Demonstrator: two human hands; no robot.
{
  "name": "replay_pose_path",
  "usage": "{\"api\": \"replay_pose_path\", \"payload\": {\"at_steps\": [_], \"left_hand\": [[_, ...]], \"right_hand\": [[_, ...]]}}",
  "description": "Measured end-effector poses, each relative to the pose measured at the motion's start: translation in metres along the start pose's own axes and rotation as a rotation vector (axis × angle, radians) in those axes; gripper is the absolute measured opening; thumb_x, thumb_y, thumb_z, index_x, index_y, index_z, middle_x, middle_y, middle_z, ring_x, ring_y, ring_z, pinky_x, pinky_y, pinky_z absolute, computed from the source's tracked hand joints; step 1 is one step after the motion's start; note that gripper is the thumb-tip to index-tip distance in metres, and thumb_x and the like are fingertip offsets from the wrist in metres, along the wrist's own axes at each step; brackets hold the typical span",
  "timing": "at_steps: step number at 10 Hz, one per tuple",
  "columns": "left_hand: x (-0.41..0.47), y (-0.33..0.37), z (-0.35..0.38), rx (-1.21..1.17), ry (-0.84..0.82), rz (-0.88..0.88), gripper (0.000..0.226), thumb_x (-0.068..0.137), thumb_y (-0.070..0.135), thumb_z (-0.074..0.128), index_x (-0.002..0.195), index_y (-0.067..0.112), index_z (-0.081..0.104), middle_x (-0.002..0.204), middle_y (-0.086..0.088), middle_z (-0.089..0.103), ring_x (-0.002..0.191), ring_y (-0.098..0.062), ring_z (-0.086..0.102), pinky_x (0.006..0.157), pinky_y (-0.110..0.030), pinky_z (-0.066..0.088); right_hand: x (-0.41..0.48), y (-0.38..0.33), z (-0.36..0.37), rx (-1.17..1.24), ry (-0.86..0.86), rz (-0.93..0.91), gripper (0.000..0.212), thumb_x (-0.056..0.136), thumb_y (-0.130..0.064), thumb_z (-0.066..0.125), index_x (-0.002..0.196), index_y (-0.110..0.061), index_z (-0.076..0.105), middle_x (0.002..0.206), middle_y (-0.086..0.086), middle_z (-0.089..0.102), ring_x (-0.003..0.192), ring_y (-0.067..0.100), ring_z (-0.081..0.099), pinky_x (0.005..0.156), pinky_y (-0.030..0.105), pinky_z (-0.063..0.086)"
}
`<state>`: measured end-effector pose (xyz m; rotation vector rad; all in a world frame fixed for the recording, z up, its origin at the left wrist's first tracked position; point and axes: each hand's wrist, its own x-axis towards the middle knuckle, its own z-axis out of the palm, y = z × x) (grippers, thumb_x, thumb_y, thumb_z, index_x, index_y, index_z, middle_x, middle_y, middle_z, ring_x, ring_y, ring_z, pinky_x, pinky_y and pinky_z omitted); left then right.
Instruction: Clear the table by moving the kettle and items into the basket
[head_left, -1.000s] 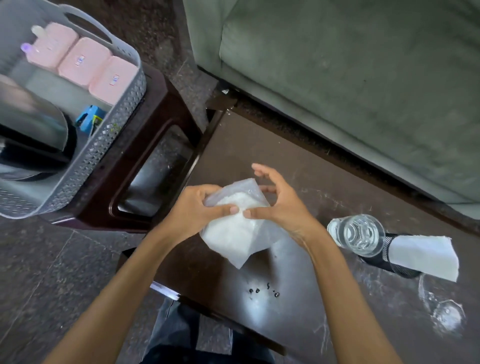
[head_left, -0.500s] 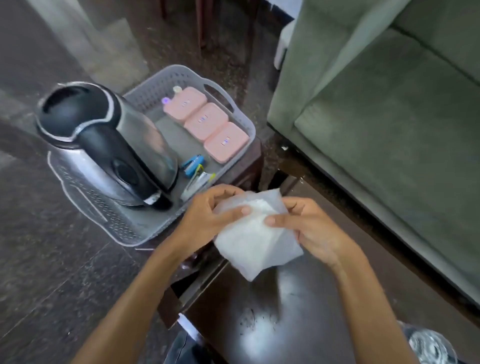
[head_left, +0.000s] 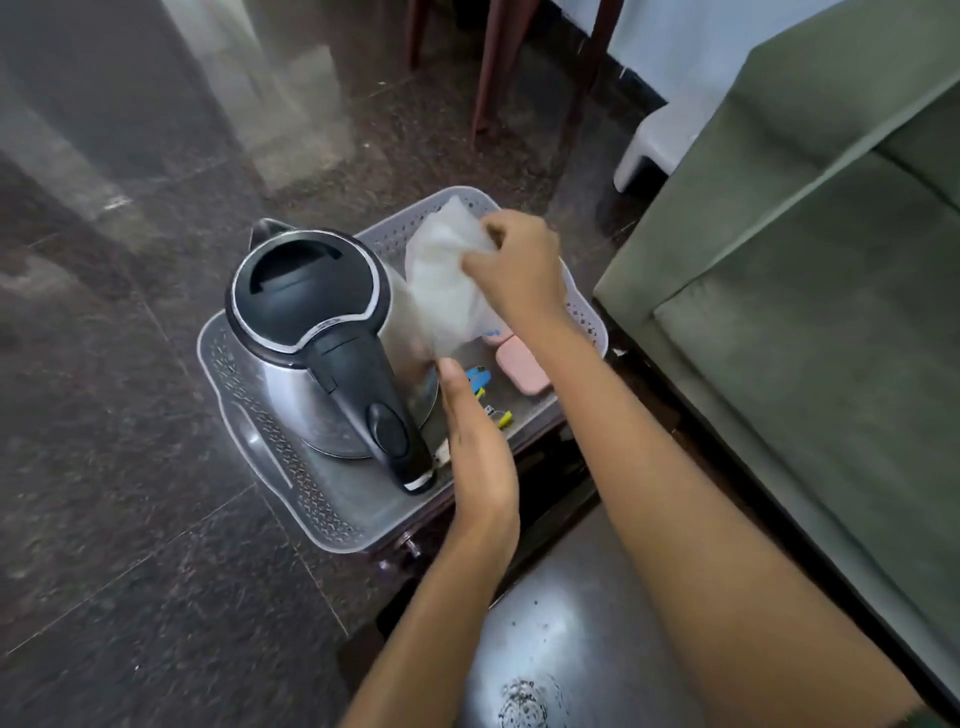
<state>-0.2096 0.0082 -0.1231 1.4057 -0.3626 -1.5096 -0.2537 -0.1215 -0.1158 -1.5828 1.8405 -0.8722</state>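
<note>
A grey perforated basket (head_left: 270, 457) stands on a low dark stool. Inside it stands a steel kettle (head_left: 317, 332) with a black lid and handle. My right hand (head_left: 514, 265) pinches the top of a clear plastic bag of white grains (head_left: 447, 280) and holds it over the basket, right of the kettle. My left hand (head_left: 478, 441) reaches in below, fingertips touching the bag's lower edge. A pink case (head_left: 522, 368) and small blue and yellow items (head_left: 480, 382) lie on the basket floor, partly hidden by the bag.
A green sofa (head_left: 810, 312) fills the right side. The dark glossy table (head_left: 566, 654) lies near the bottom, under my arms, with dark specks on it. Chair legs (head_left: 488, 67) and a white stool (head_left: 660, 140) stand beyond the basket. Dark stone floor spreads to the left.
Both hands carried the bag from above the table to over the basket beside the kettle. My view swung left, so the bottle and glass left the frame.
</note>
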Motion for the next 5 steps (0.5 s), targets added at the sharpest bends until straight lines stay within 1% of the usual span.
{"api": "replay_pose_path", "payload": {"at_steps": [1, 2, 3, 4, 5], "left_hand": [[-0.002, 0.001, 0.002, -0.011, 0.003, -0.017, 0.055, 0.097, 0.050, 0.019, 0.146, 0.025, 0.024, 0.131, 0.021, 0.033, 0.115, 0.012, 0.033, 0.098, -0.019, 0.020], [-0.001, -0.002, 0.000, 0.009, 0.011, -0.015, 0.059, 0.096, 0.051, 0.021, 0.148, 0.022, 0.020, 0.150, 0.015, 0.029, 0.130, 0.008, 0.030, 0.100, -0.017, 0.019], [0.002, -0.004, -0.002, 0.024, 0.012, -0.004, 0.060, 0.096, 0.050, 0.021, 0.149, 0.021, 0.019, 0.155, 0.012, 0.022, 0.138, 0.004, 0.021, 0.106, -0.016, 0.016], [0.001, -0.005, -0.003, 0.035, -0.014, 0.021, 0.060, 0.096, 0.051, 0.021, 0.148, 0.021, 0.020, 0.155, 0.012, 0.022, 0.139, 0.004, 0.021, 0.114, -0.020, 0.014], [0.000, -0.005, -0.002, -0.001, -0.001, 0.035, 0.056, 0.098, 0.047, 0.021, 0.147, 0.020, 0.025, 0.143, 0.018, 0.033, 0.121, 0.010, 0.037, 0.094, -0.005, 0.025]], "right_hand": [[0.005, 0.006, 0.022, -0.110, -0.103, -0.025, 0.014, 0.068, -0.006, 0.059, 0.080, -0.010, 0.065, 0.081, 0.008, 0.065, 0.078, 0.026, 0.055, 0.063, 0.032, 0.041], [0.003, 0.017, 0.033, -0.151, -0.176, -0.007, 0.025, 0.071, -0.008, 0.060, 0.095, -0.011, 0.065, 0.096, 0.011, 0.067, 0.089, 0.028, 0.059, 0.073, 0.035, 0.047], [-0.008, 0.019, 0.039, -0.168, -0.236, 0.009, 0.008, 0.071, -0.007, 0.058, 0.078, -0.012, 0.058, 0.079, 0.008, 0.063, 0.081, 0.033, 0.055, 0.061, 0.032, 0.041], [-0.014, 0.017, 0.037, -0.165, -0.257, 0.012, 0.026, 0.071, -0.008, 0.056, 0.055, -0.018, 0.038, 0.056, -0.002, 0.042, 0.068, 0.028, 0.041, 0.051, 0.028, 0.025], [-0.013, 0.017, 0.030, -0.148, -0.230, -0.019, 0.029, 0.070, -0.024, 0.069, 0.095, -0.008, 0.065, 0.099, 0.014, 0.065, 0.090, 0.028, 0.054, 0.075, 0.036, 0.043]]}}
